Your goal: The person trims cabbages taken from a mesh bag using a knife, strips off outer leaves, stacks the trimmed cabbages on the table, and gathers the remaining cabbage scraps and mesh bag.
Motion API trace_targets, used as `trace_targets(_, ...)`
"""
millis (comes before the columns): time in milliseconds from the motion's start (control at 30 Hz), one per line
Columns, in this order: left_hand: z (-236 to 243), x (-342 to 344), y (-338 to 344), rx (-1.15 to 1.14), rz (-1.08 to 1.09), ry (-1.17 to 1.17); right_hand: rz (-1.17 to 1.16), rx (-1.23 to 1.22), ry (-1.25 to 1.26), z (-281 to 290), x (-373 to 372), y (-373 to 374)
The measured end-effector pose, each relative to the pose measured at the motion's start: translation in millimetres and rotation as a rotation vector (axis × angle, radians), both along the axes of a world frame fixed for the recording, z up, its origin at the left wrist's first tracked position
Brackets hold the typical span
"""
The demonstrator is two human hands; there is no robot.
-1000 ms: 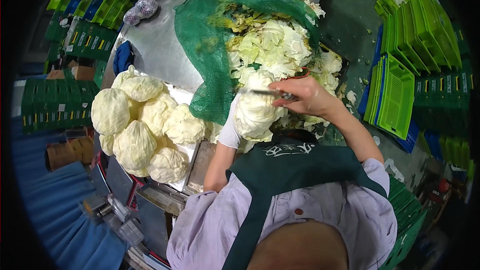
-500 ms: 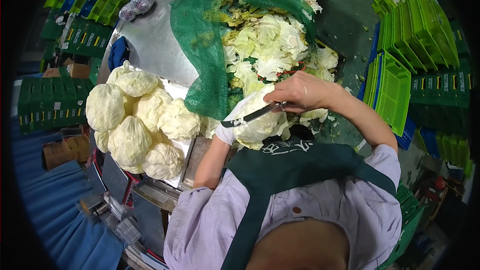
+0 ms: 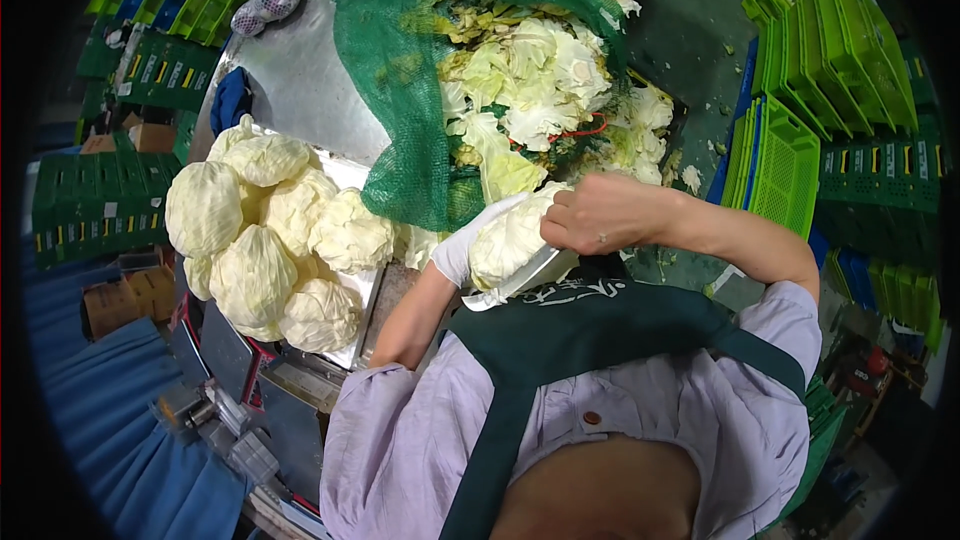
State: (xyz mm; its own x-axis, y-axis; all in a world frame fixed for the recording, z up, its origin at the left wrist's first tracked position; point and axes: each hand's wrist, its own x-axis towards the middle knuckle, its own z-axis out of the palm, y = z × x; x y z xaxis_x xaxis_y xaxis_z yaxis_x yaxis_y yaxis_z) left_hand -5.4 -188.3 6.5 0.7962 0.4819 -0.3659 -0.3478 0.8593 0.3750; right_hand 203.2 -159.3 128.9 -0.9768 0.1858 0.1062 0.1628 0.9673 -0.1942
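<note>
A pale cabbage head (image 3: 508, 246) rests in my left hand (image 3: 458, 254), which wears a white glove and curls around its left side. My right hand (image 3: 603, 216), bare, is closed at the cabbage's right side. From under it the pale, shiny blade of a knife (image 3: 537, 273) runs along the near side of the cabbage; the handle is hidden in my fist. Just beyond the cabbage, trimmed cabbage leaves (image 3: 545, 80) lie heaped in and around a green mesh bag (image 3: 385, 90). To my left sits a pile of cabbage heads (image 3: 262, 225) with pale, wrinkled leaves.
A metal table (image 3: 300, 70) carries the bag and the pile. Wrapped round items (image 3: 272, 0) and a dark blue cloth (image 3: 232, 102) lie on its left side. Green crates (image 3: 845, 60) stand stacked at the right, more crates (image 3: 95, 195) at the left. Leaf scraps dot the floor.
My right hand has turned over and moved slightly right and down. The knife blade has swung from across the cabbage's top to its near side. The view has shifted a little.
</note>
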Motion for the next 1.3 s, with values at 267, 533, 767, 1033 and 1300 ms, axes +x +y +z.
trace_targets(267,25.2,7.6,3.1,0.298,0.002,0.156,-0.119,-0.574,0.194,-12.7,10.7,22.1)
trace_targets(533,6.6,-2.7,17.2,-0.255,0.199,0.065,-1.288,-0.301,0.622,-57.9,75.4,57.4)
trace_targets(767,-0.2,-4.6,31.4,0.062,0.675,0.061,-1.076,-0.952,0.830,-51.4,17.9,-11.9)
trace_targets(1033,9.3,6.7,36.0,0.268,0.947,0.168,-1.094,-0.715,0.930,-60.7,-17.1,-18.8)
trace_targets(1300,7.7,11.4,25.1,0.349,1.048,0.418,-1.074,-1.560,1.274,-101.1,-26.2,-10.6)
